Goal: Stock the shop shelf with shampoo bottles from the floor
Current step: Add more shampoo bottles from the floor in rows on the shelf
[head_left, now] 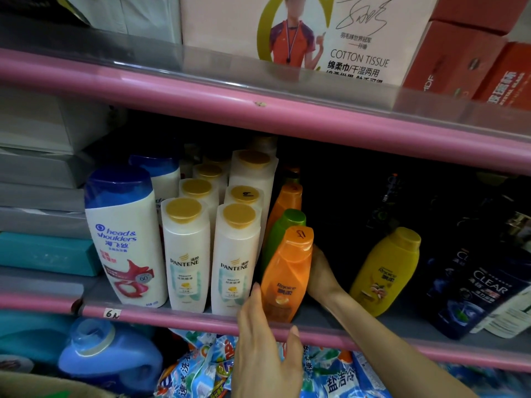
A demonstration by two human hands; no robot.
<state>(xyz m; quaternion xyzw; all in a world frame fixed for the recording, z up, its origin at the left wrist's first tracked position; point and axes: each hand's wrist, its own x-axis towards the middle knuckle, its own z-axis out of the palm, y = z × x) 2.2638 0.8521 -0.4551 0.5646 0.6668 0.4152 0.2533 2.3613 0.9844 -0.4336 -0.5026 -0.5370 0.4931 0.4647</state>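
Right hand (321,271) half hidden behind orange bottle (287,271)

Orange shampoo bottle (287,271): upright, tilted toward 1 o'clock, shelf (161,313) front edge.
Yellow bottle (385,271): at its 3 o'clock, tilted.

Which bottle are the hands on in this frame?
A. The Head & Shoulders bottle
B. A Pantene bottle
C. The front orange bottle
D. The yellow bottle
C. The right hand reaches behind the orange bottle at the shelf's front edge, and the left hand is open at its lower front; the yellow bottle stands apart to the right, untouched.
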